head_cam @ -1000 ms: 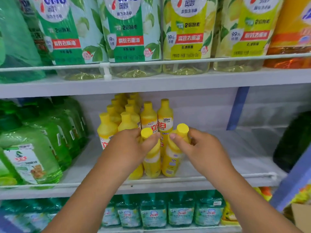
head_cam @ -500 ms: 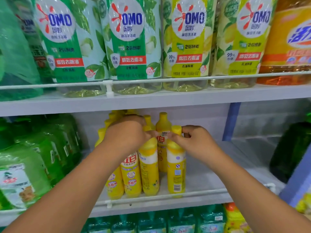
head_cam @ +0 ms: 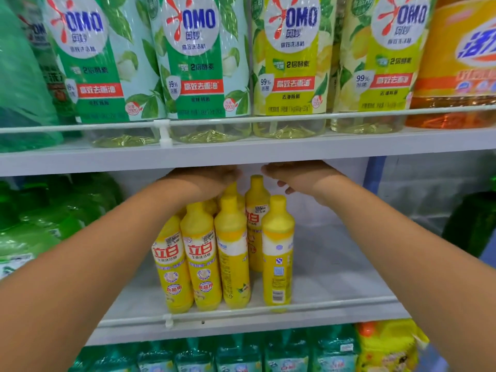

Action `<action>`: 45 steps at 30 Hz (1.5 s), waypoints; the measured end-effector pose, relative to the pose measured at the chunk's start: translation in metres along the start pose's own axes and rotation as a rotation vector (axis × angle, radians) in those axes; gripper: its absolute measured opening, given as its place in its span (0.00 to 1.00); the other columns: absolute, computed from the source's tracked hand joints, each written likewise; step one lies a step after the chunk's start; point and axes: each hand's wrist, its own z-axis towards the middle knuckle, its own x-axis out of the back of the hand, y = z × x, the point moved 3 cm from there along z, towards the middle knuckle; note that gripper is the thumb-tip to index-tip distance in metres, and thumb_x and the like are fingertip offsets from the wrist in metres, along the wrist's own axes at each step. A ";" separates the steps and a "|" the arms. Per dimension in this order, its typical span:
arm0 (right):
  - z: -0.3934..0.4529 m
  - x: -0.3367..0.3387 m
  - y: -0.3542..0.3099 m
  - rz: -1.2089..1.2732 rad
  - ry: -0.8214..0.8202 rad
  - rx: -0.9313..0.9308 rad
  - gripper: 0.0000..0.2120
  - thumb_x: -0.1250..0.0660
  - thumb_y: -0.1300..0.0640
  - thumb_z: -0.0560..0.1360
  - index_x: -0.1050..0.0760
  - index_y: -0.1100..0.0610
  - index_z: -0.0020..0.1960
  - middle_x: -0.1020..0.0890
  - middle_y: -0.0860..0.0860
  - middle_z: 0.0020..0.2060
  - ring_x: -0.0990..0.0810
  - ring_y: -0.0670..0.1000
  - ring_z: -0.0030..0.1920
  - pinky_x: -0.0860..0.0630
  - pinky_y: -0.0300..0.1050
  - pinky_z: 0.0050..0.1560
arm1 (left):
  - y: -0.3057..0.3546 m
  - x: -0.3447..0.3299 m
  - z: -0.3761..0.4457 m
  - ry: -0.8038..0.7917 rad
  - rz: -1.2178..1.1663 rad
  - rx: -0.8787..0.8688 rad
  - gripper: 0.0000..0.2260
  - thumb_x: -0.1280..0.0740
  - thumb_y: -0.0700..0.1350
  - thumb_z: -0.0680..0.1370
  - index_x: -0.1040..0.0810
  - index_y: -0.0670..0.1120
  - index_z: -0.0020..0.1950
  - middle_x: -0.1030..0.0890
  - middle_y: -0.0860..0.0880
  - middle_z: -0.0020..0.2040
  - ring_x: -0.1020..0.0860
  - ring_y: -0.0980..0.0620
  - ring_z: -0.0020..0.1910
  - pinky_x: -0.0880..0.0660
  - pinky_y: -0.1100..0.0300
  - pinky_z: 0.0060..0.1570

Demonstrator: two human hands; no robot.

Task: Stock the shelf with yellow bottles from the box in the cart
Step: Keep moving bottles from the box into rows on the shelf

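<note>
Bottles (head_cam: 230, 253), yellow, stand at frame centre on the shelf (head_cam: 335, 267); rigid, probably slick plastic: I would grip mid-body. My left hand (head_cam: 206, 181) rests on their caps; my right hand (head_cam: 298, 175) hovers, fingers loose.

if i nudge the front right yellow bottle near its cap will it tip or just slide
Probably tip. The front right yellow bottle is tall and narrow with a small base, so a push up high likely topples it. The rail along the shelf front may catch it. Its smooth plastic looks fairly slippery, so a low push would more likely slide it.
</note>
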 end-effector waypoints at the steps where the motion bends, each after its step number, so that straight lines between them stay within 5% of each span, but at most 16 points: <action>1: 0.007 -0.002 0.001 -0.035 -0.014 0.008 0.21 0.31 0.42 0.77 0.21 0.56 0.61 0.18 0.54 0.56 0.18 0.55 0.54 0.18 0.50 0.54 | -0.004 -0.002 0.009 -0.025 -0.051 -0.009 0.19 0.44 0.58 0.83 0.27 0.51 0.69 0.27 0.49 0.70 0.30 0.47 0.69 0.37 0.57 0.66; 4: 0.019 -0.011 0.002 -0.205 -0.092 0.000 0.28 0.33 0.37 0.76 0.21 0.61 0.59 0.17 0.60 0.55 0.18 0.60 0.56 0.21 0.58 0.60 | -0.020 -0.011 0.031 -0.084 -0.068 -0.007 0.16 0.38 0.58 0.81 0.22 0.48 0.61 0.20 0.48 0.58 0.23 0.48 0.61 0.31 0.56 0.63; 6: 0.024 -0.017 0.004 -0.259 -0.111 -0.003 0.30 0.33 0.36 0.75 0.20 0.62 0.59 0.16 0.61 0.53 0.17 0.60 0.54 0.20 0.54 0.59 | -0.027 -0.015 0.040 -0.099 -0.032 -0.003 0.15 0.35 0.58 0.80 0.22 0.49 0.59 0.19 0.48 0.58 0.23 0.49 0.58 0.29 0.53 0.63; 10: 0.028 -0.024 0.006 -0.246 -0.096 0.025 0.26 0.28 0.41 0.74 0.19 0.64 0.55 0.15 0.60 0.48 0.16 0.56 0.48 0.23 0.42 0.41 | -0.023 -0.018 0.044 -0.137 -0.074 -0.065 0.11 0.34 0.51 0.81 0.24 0.47 0.60 0.22 0.47 0.58 0.26 0.50 0.57 0.31 0.56 0.62; 15: 0.029 -0.024 0.005 -0.268 -0.139 0.062 0.20 0.30 0.44 0.76 0.19 0.59 0.57 0.15 0.56 0.51 0.16 0.53 0.50 0.22 0.41 0.45 | -0.037 -0.017 0.045 -0.124 -0.057 -0.072 0.09 0.34 0.57 0.80 0.22 0.55 0.56 0.19 0.51 0.59 0.22 0.50 0.58 0.29 0.48 0.66; 28: 0.032 -0.022 0.011 -0.150 -0.198 0.072 0.17 0.30 0.49 0.78 0.22 0.54 0.65 0.18 0.50 0.54 0.23 0.38 0.41 0.30 0.24 0.30 | -0.042 -0.020 0.046 -0.167 -0.149 -0.131 0.15 0.36 0.51 0.82 0.25 0.48 0.67 0.21 0.49 0.63 0.23 0.52 0.61 0.29 0.57 0.65; 34: 0.031 -0.022 0.013 -0.128 -0.194 0.071 0.19 0.30 0.48 0.78 0.22 0.54 0.66 0.17 0.50 0.57 0.22 0.39 0.42 0.28 0.25 0.32 | -0.047 -0.023 0.048 -0.187 -0.200 -0.128 0.15 0.36 0.50 0.82 0.26 0.49 0.68 0.22 0.51 0.64 0.24 0.53 0.62 0.30 0.62 0.63; 39: 0.026 -0.020 0.009 -0.150 -0.208 0.076 0.18 0.31 0.48 0.79 0.22 0.53 0.66 0.18 0.50 0.56 0.21 0.42 0.45 0.28 0.26 0.33 | -0.044 -0.022 0.045 -0.189 -0.243 -0.127 0.16 0.37 0.48 0.83 0.27 0.47 0.70 0.22 0.51 0.62 0.24 0.55 0.58 0.31 0.75 0.47; 45: 0.023 -0.018 0.006 -0.175 -0.218 0.078 0.18 0.31 0.48 0.79 0.22 0.53 0.67 0.18 0.49 0.57 0.21 0.47 0.51 0.28 0.31 0.40 | -0.043 -0.021 0.044 -0.172 -0.250 -0.127 0.15 0.37 0.49 0.83 0.26 0.48 0.69 0.21 0.50 0.62 0.23 0.54 0.57 0.30 0.77 0.45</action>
